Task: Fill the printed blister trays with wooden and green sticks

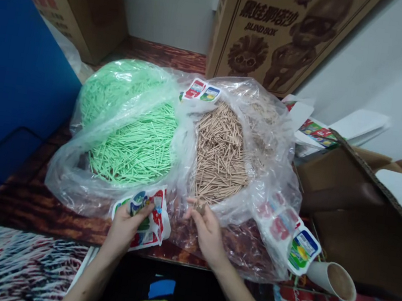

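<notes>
My left hand (130,223) is closed on a printed plastic pouch (158,220) with red, green and blue patches, held at the table's front edge. To its right, my right hand (208,225) pinches a few short brown sticks (199,206), partly hidden by the fingers. Just beyond that hand, an opened clear bag holds a heap of brown sticks (220,161). Beside it, left of centre, another clear bag (80,167) is full of light green sticks (140,146). A small printed card or packet (201,91) lies on the plastic between the bags.
Another printed packet (303,248) and a paper cup (335,281) lie at the right, near an open cardboard box (333,181). A large brown carton (257,37) stands behind. Striped wrapped sticks (15,263) fill the lower left. A blue panel (9,79) borders the left.
</notes>
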